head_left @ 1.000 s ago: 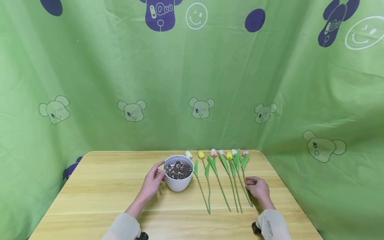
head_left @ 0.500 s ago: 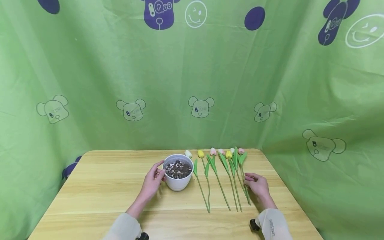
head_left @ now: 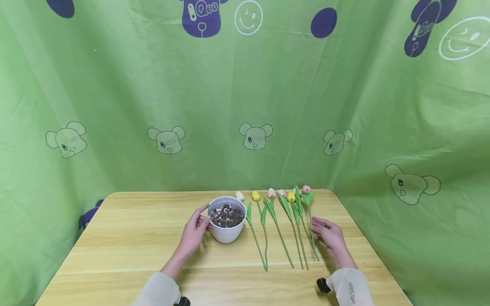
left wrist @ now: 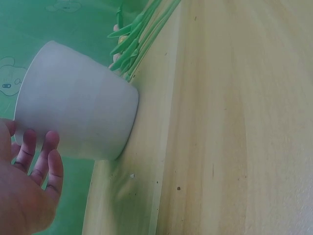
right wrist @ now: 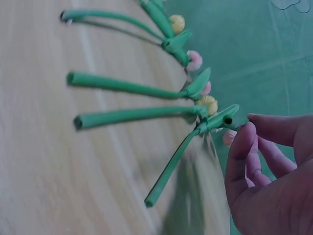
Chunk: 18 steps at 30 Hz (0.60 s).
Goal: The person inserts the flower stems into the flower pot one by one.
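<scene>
Toward twelve o'clock on the pale wooden surface (head_left: 115, 255): white tapered pot (head_left: 226, 235), dark soil (head_left: 227, 216) inside. Left hand (head_left: 194, 230) half spread, curved round its nine-o'clock side. Right hand (head_left: 331, 236), at pot's three o'clock, pinches pink green-stemmed tulip (head_left: 306, 189); other white, yellow, pink tulips (head_left: 269, 207) lie between.

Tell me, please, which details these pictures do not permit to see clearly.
Left wrist: the soil, hidden by the pot.
Head: the rightmost white tulip, mostly hidden by a green leaf.
Head: the black object at the left sleeve, cut off by the bottom edge.
Right wrist: the pinched stem, partly hidden by the right grip.
</scene>
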Tool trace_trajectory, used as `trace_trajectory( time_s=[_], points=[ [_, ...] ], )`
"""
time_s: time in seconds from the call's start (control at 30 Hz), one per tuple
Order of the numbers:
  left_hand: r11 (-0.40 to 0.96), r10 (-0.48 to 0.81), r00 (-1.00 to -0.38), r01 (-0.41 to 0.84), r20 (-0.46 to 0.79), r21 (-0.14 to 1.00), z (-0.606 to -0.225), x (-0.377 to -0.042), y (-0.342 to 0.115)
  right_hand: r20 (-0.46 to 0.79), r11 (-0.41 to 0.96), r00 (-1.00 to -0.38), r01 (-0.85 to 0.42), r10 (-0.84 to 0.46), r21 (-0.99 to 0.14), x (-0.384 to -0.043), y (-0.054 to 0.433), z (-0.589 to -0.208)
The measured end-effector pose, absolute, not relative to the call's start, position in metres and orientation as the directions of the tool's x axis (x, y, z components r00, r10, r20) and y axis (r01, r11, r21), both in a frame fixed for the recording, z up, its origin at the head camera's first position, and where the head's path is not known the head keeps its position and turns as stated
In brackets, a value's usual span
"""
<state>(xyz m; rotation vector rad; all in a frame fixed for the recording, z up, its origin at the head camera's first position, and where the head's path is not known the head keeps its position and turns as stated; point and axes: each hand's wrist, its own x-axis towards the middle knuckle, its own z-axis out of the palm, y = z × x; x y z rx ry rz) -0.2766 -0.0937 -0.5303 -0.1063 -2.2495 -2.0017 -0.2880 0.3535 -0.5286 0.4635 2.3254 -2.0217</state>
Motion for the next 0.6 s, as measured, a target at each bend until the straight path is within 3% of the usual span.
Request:
trace_trajectory(
  time_s=[0.23, 0.6],
  points=[
    [0.108, 0.000, -0.993, 0.120, 0.121, 0.987, -0.500, -0.259, -0.092, -0.222, 0.080, -0.955, 0.241, 0.194, -0.967, -0.285, 0.350, -0.519],
    [0.094, -0.053, -0.988, 0.143, 0.148, 0.985, -0.536, -0.277, -0.091, -0.174, 0.025, -0.973, 0.180, 0.151, -0.983, -0.287, 0.332, -0.505]
  ],
)
